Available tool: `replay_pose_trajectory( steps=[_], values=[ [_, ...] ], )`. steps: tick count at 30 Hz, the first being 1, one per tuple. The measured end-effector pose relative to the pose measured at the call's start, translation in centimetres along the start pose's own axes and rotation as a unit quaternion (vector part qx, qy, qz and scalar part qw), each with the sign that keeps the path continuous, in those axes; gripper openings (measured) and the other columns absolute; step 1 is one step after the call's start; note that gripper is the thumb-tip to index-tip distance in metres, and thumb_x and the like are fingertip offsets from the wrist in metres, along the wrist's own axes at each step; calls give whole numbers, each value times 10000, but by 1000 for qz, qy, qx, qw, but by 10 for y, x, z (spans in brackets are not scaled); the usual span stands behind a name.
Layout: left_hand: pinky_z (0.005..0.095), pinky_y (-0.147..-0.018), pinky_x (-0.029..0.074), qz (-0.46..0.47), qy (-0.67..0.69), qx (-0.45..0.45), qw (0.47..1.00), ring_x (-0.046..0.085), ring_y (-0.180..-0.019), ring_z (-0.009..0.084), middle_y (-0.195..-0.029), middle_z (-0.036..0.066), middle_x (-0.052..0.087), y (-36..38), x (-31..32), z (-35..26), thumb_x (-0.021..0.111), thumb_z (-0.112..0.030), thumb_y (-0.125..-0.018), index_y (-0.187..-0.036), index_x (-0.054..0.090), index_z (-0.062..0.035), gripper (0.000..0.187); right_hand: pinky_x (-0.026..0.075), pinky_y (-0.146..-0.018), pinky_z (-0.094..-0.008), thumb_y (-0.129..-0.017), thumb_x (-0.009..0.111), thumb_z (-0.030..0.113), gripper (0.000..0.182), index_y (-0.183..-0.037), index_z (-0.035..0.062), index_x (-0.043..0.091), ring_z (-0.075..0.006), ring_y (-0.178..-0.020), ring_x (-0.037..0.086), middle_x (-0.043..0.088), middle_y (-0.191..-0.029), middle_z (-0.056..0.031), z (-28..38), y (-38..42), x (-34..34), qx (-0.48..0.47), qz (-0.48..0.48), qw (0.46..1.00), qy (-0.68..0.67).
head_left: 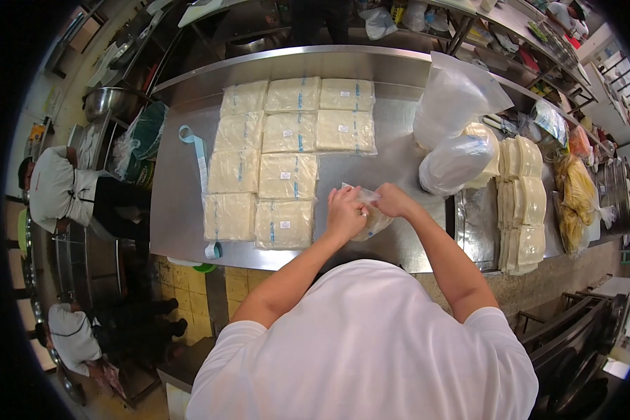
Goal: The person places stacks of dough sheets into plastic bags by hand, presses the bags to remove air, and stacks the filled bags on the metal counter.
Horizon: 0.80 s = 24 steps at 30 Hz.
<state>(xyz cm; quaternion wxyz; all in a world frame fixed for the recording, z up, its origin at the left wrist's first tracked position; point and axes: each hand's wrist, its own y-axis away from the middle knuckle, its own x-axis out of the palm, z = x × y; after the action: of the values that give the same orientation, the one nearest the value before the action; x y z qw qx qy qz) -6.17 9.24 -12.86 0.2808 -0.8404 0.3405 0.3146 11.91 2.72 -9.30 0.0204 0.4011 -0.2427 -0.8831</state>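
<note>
— Progress? Eleven sealed packets (280, 150) laid flat in rows on the counter (392, 164), just left of and beyond the left hand (344, 213).

— And the one in hand?

— Clear bag (368, 213) with a pale filling, pinched at its top edge between left hand and right hand (393, 201), both grips closed on the plastic. Not yet laid in the rows.

— Left to pack?

— Plenty: unbagged pale stacks (521, 203) right of the right hand, spare bags (455, 105) beyond it.

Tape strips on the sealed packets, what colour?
Blue, on the sealed packets; head view.
</note>
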Motion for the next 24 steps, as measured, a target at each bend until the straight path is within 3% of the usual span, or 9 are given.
replay_pose_trajectory(
  steps=[7,10,12,13,15,17,20,22,24],
  values=[
    [504,-1119,350,-32,80,27,996,523,-1273,380,-1329,163,643,14,-15,-3,733,-87,-734,-755,728,-70,27,537,-836,-475,-807,674,202,214,-910,40,768,-428,-919,680,698,-938,-266,-6,3,5,3,-26,999,-19],
    [459,-1081,410,-54,118,17,991,541,-1255,374,-1318,163,650,25,-21,0,752,-64,-741,-792,727,-63,57,528,-890,-454,-796,680,138,282,-1045,22,747,-416,-999,668,698,-1030,-261,-7,11,9,-3,-34,999,-33],
    [456,-1059,432,-54,139,0,989,554,-1241,372,-1289,163,663,35,-30,1,750,-67,-748,-792,724,-62,51,478,-1006,-442,-759,695,74,482,-1232,-13,657,-414,-1157,604,640,-1235,-263,-8,21,16,-79,-161,983,31],
    [453,-1037,454,-51,160,-17,986,566,-1227,370,-1261,163,677,40,-36,2,748,-70,-756,-792,721,-60,46,478,-1006,-442,-759,695,74,482,-1232,-13,657,-414,-1157,604,640,-1235,-263,-6,27,19,-82,-162,983,32],
    [443,-1020,468,-38,163,-31,985,583,-1207,361,-1250,159,683,52,-48,3,750,-65,-760,-824,725,-56,70,406,-1100,-457,-716,703,30,640,-1336,-33,558,-425,-1286,498,530,-1392,-260,-1,44,23,-91,-207,972,67],
    [433,-1003,482,-25,168,-45,984,599,-1188,352,-1240,156,689,65,-53,6,753,-60,-764,-857,730,-51,96,391,-1113,-467,-709,696,28,640,-1333,-22,562,-426,-1303,477,516,-1405,-262,2,61,28,-96,-209,970,81],
    [400,-945,517,-8,163,-93,982,656,-1098,296,-1169,157,715,85,-44,15,753,-78,-785,-887,730,-41,111,380,-1121,-478,-701,674,18,628,-1321,-11,575,-427,-1312,460,510,-1407,-268,3,81,42,-99,-216,967,87],
    [321,-873,531,22,335,-249,908,686,-974,201,-1088,131,737,93,-39,15,729,-73,-853,-958,739,-35,112,385,-1116,-479,-700,660,9,616,-1311,-11,583,-428,-1305,465,519,-1395,-271,0,90,51,-96,-221,967,80],
    [292,-844,527,38,331,-270,903,677,-931,164,-1050,109,739,96,-39,16,698,-66,-891,-987,736,-24,111,405,-1098,-479,-691,636,-5,568,-1258,-15,618,-431,-1280,481,535,-1377,-265,-5,95,59,-107,-250,960,63]
  ],
)
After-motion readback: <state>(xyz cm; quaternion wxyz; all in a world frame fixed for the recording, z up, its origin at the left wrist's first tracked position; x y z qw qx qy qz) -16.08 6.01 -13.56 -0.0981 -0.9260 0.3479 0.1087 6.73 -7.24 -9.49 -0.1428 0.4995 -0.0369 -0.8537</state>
